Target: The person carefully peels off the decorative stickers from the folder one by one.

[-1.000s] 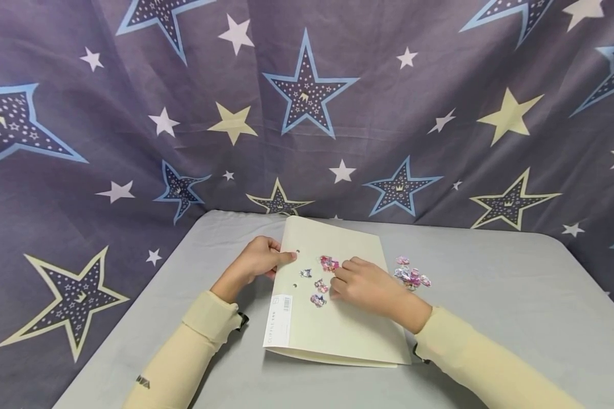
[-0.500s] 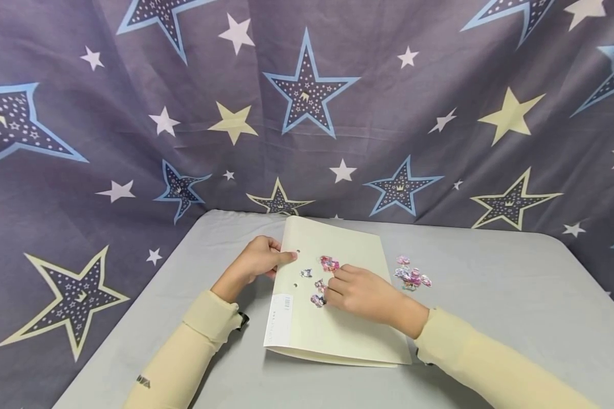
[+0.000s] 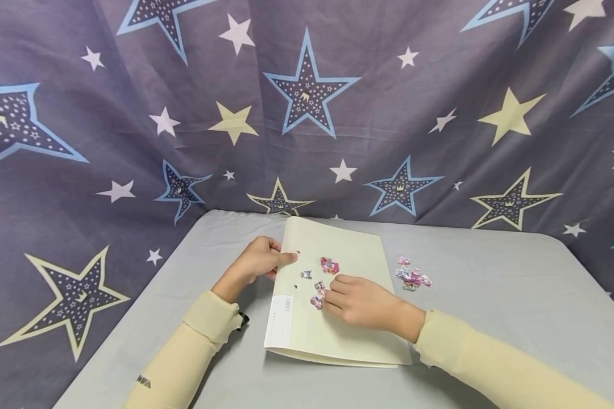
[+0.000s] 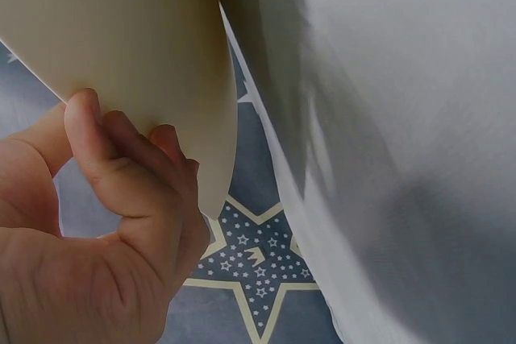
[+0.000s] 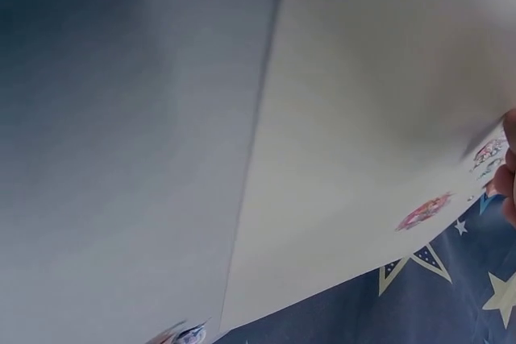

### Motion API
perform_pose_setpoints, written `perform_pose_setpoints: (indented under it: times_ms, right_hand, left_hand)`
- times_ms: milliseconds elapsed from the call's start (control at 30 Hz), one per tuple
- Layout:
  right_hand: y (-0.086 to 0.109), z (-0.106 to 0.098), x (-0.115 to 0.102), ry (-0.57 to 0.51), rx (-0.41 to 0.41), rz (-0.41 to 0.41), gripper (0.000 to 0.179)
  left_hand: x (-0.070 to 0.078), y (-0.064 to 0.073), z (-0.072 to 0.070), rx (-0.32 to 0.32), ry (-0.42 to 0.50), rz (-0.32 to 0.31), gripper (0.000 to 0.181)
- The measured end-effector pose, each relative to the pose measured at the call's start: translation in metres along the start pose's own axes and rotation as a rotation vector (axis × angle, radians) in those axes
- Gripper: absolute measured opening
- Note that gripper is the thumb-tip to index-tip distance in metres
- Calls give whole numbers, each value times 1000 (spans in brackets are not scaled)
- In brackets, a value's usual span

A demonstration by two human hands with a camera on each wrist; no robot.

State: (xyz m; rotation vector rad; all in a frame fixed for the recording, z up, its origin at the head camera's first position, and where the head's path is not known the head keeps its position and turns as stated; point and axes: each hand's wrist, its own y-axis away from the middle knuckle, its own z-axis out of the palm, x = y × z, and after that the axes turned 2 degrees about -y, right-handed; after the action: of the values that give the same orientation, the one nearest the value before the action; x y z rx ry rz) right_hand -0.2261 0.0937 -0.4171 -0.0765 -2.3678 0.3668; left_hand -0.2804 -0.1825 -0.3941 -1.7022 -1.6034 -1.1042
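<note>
A cream file folder (image 3: 358, 250) lies at a slant on the grey table, its left side lifted. My left hand (image 3: 261, 258) grips its left edge, thumb on top; the left wrist view shows the fingers (image 4: 145, 159) curled beneath the cover. Several small cartoon stickers lie on the cover: a pink one (image 3: 330, 265), a grey one (image 3: 306, 274), one below them (image 3: 319, 287) and a lower one (image 3: 315, 303). My right hand (image 3: 360, 301) rests on the cover with curled fingers beside the two lower stickers. Its fingertips are hidden, so a pinch cannot be made out.
A small pile of shiny stickers (image 3: 411, 277) lies on the grey tabletop (image 3: 491, 307), right of the folder. A white label with a barcode (image 3: 278, 320) is on the folder's lower left corner. Behind the table hangs a star-patterned cloth (image 3: 307, 159).
My right hand has slid down and slightly left over the cover, uncovering the pink sticker and coming close to the lower one. My left hand keeps its hold on the folder.
</note>
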Motion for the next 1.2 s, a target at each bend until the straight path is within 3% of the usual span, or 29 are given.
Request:
perform_pose_setpoints:
  times_ms: [1200]
  right_hand:
    - [-5, 3, -3, 39, -14, -24, 15]
  left_hand:
    - [3, 2, 1, 6, 0, -10, 32]
